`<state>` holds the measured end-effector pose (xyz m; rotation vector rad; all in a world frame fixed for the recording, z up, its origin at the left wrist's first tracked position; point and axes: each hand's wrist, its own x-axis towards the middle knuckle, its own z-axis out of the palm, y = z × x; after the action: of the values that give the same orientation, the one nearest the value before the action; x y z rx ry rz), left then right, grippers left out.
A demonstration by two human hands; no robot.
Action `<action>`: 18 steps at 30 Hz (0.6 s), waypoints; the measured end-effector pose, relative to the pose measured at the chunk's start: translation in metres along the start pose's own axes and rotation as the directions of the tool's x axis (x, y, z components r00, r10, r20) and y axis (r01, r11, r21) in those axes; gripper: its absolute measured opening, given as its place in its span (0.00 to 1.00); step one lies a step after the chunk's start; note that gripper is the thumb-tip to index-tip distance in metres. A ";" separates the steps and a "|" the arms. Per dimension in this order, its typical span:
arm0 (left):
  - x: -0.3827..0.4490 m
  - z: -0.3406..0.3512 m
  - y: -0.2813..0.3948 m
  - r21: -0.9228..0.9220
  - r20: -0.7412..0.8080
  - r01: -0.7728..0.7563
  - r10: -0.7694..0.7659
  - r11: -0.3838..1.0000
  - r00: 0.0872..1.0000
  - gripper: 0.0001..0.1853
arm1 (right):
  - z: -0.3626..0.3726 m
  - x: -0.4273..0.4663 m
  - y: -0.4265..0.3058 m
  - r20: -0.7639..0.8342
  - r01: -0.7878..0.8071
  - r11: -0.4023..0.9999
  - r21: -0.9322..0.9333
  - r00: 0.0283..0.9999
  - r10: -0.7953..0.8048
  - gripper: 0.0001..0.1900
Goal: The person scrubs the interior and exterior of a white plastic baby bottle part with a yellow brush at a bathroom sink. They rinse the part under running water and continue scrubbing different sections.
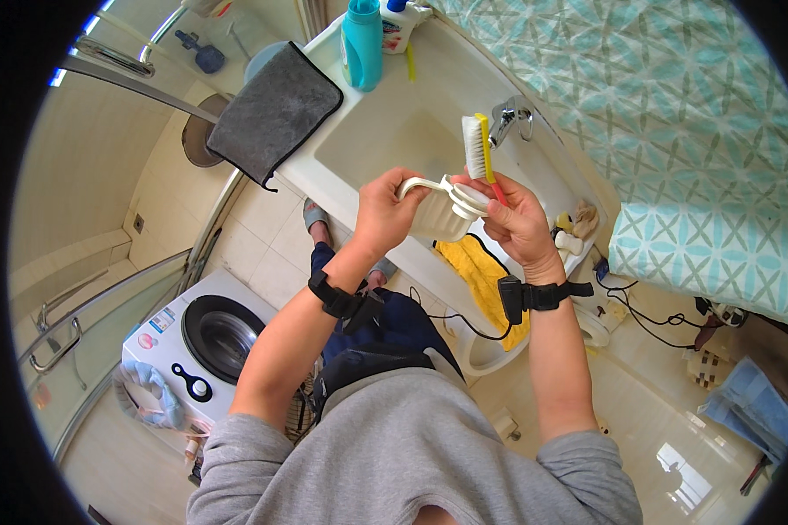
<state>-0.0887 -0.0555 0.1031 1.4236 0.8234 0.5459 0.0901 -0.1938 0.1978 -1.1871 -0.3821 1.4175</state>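
Note:
Above the near rim of the white sink (368,131), my left hand (392,207) pinches the curved arm of an off-white plastic holder (441,220) with a ribbed, tray-like part. My right hand (515,216) grips the round end of the same holder. It also has a scrub brush (476,147) with white bristles and a yellow and red handle, standing up between thumb and fingers. The chrome faucet (509,121) is just beyond the brush. What the fingers behind the holder do is hidden.
A grey cloth (276,115) hangs over the sink's left edge, near a turquoise bottle (362,49) and a white bottle (397,29). A yellow cloth (476,275) lies below my right hand. A washing machine (171,354) stands lower left; a patterned curtain (663,131) covers the upper right.

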 end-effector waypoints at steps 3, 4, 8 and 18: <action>0.000 0.001 0.000 -0.028 0.066 0.113 -0.111 0.993 0.992 0.09 | -0.002 0.005 0.007 -0.055 0.032 0.998 0.048 0.998 -0.030 0.28; 0.001 0.001 0.000 -0.036 0.104 0.190 -0.186 0.981 0.977 0.09 | 0.000 0.010 0.013 -0.105 0.068 0.996 -0.054 0.992 -0.073 0.27; 0.002 0.002 -0.001 -0.208 0.369 0.591 -0.498 0.779 0.785 0.13 | -0.006 0.026 0.024 -0.261 -0.052 0.987 -0.154 0.965 0.011 0.21; -0.016 0.011 -0.020 -0.692 0.712 0.685 -0.065 -0.227 0.699 0.46 | 0.005 0.056 0.049 -0.438 0.061 0.976 -0.208 0.887 -0.149 0.15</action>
<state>-0.0929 -0.0770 0.0860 -0.3268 0.2020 0.1092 0.0703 -0.1555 0.1370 -1.5822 -0.2502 0.9835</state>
